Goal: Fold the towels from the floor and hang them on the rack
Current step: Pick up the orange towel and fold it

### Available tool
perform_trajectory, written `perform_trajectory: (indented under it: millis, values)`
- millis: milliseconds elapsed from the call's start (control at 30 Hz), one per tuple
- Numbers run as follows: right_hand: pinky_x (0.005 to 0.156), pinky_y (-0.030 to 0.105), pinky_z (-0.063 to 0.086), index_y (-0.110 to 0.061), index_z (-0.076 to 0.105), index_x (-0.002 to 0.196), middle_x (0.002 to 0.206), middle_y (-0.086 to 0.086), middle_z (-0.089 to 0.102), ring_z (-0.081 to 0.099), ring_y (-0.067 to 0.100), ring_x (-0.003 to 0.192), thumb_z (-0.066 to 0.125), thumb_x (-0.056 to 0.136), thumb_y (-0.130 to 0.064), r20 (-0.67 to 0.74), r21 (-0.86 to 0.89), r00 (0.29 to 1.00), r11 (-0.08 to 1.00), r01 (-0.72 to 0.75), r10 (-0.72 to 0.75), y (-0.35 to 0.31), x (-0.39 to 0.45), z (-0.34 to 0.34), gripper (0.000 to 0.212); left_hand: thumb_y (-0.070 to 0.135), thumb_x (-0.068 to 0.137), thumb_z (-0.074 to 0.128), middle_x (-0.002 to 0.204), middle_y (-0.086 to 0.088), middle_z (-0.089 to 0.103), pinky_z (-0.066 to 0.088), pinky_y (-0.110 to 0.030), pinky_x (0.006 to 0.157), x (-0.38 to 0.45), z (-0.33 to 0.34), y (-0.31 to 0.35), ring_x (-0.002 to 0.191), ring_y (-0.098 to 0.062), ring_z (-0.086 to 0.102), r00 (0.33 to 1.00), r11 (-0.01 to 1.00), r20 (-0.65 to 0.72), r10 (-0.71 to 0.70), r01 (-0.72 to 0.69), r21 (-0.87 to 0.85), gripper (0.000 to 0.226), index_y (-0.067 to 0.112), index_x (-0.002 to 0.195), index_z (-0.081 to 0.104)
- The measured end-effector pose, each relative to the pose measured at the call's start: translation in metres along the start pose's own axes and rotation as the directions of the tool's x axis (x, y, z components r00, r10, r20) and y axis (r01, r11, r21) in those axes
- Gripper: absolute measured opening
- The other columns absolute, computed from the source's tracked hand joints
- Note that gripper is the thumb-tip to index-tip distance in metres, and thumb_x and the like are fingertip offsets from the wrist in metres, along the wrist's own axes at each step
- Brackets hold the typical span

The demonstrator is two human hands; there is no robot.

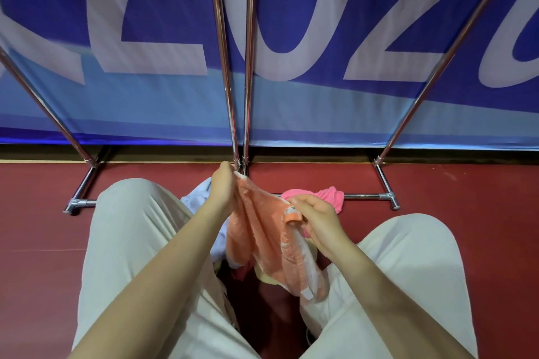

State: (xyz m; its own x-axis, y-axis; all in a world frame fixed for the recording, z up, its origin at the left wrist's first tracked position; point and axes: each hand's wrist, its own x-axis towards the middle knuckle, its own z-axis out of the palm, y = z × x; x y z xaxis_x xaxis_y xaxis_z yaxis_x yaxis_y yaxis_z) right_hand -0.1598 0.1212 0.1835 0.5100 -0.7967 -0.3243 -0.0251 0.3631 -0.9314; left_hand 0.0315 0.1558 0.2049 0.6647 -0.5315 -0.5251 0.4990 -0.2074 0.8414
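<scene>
You were down low with your knees apart in those pale trousers (122, 242), right in front of the chrome rack (246, 73), whose base bars sat on the red floor (35, 213) against that big blue banner (291, 23). Going left to right: your left hand (223, 188) was up near the foot of the rack's two middle poles, grip pinched on one top corner of the orange towel (262, 230). A pale blue towel (201, 198) was bunched on the floor just behind that wrist. The orange one hung between your hands and drooped down between your knees, with a white stripe showing along its edge, and a bit of yellowish cloth (267, 278) peeked out under it. Your right hand (316, 220) had its grip curled round the towel's other corner, thumb on top. Just past it, a pink towel (320, 197) lay crumpled over the rack's low bar.
</scene>
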Motion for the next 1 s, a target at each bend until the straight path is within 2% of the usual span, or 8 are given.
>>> perform_trajectory:
  millis: [133,267,433,600,667,733,867,1000]
  values:
    - [0.08,0.027,0.057,0.002,0.064,0.104,0.091,0.015,0.071,0.07,0.02,0.084,0.055,0.09,0.007,0.124,0.104,0.992,0.995,-0.01,-0.003,-0.006,-0.003,0.002,0.017,0.009,0.088,0.04,0.05,0.0,0.037,0.029,-0.027,0.049,-0.018,0.022,-0.007,0.046,-0.016,0.036,0.989,0.996,0.136,-0.06,0.05,0.079,0.027,0.017,0.063,0.04]
    - [0.079,0.025,0.058,0.001,0.066,0.104,0.093,0.017,0.071,0.071,0.018,0.086,0.054,0.088,0.011,0.092,-0.08,0.995,0.995,0.057,-0.05,-0.005,0.002,0.004,0.022,0.01,0.09,0.039,0.04,-0.006,0.05,0.036,-0.021,0.044,-0.032,0.037,-0.017,0.035,-0.018,0.046,0.953,0.99,0.272,-0.135,0.115,0.087,0.032,0.008,0.059,0.048]
    - [0.066,0.02,0.048,-0.02,0.07,0.081,0.069,-0.003,0.066,0.06,0.005,0.064,0.063,0.087,-0.002,0.03,-0.341,0.962,0.902,0.266,-0.272,-0.006,0.001,-0.003,0.021,0.01,0.093,0.04,0.038,-0.005,0.048,0.036,-0.016,0.04,-0.039,0.047,-0.022,0.032,-0.017,0.044,0.931,0.99,0.336,-0.143,0.134,0.05,0.033,0.009,0.061,0.049]
    - [0.087,0.004,0.029,-0.016,0.07,0.074,0.096,-0.006,0.056,0.05,0.003,0.097,0.076,0.078,-0.011,-0.046,-0.584,0.843,0.699,0.413,-0.536,-0.005,0.004,-0.006,0.009,0.005,0.095,0.04,0.065,-0.011,0.046,0.04,-0.03,0.059,-0.036,0.056,-0.035,0.054,-0.018,0.046,0.918,0.994,0.388,-0.077,0.1,-0.039,0.023,0.014,0.078,0.052]
    - [0.088,-0.004,0.021,-0.008,0.066,0.076,0.11,-0.004,0.06,0.048,-0.009,0.108,0.073,0.081,-0.007,-0.087,-0.545,0.85,0.739,0.396,-0.519,-0.008,0.004,-0.007,0.008,0.003,0.097,0.038,0.066,-0.009,0.05,0.043,-0.026,0.059,-0.038,0.058,-0.04,0.055,-0.016,0.05,0.895,0.994,0.441,-0.063,0.095,-0.05,0.022,0.012,0.084,0.053]
    - [0.085,-0.005,0.026,-0.004,0.061,0.079,0.109,-0.002,0.064,0.05,-0.018,0.101,0.067,0.085,-0.002,-0.11,-0.425,0.894,0.834,0.353,-0.434,-0.009,0.006,-0.008,0.009,0.0,0.098,0.038,0.062,-0.004,0.058,0.047,-0.02,0.052,-0.04,0.059,-0.041,0.051,-0.01,0.056,0.868,0.997,0.496,-0.033,0.063,-0.044,0.02,0.009,0.088,0.053]
    - [0.072,0.017,0.043,-0.011,0.058,0.079,0.08,-0.003,0.064,0.059,0.007,0.077,0.065,0.087,-0.007,-0.15,-0.364,0.905,0.873,0.323,-0.397,-0.01,0.014,-0.018,0.012,0.001,0.098,0.045,0.082,-0.008,0.064,0.052,-0.018,0.058,-0.038,0.058,-0.039,0.063,-0.008,0.064,0.835,0.999,0.55,0.009,0.011,-0.033,0.013,0.007,0.099,0.056]
    - [0.065,0.016,0.042,-0.012,0.056,0.076,0.072,-0.005,0.057,0.052,0.005,0.068,0.066,0.087,-0.008,-0.168,-0.357,0.896,0.873,0.333,-0.411,-0.012,0.015,-0.022,0.016,-0.001,0.096,0.048,0.087,-0.008,0.067,0.051,-0.02,0.058,-0.037,0.055,-0.038,0.067,-0.011,0.064,0.836,1.0,0.549,0.016,-0.019,0.0,0.016,0.008,0.103,0.06]
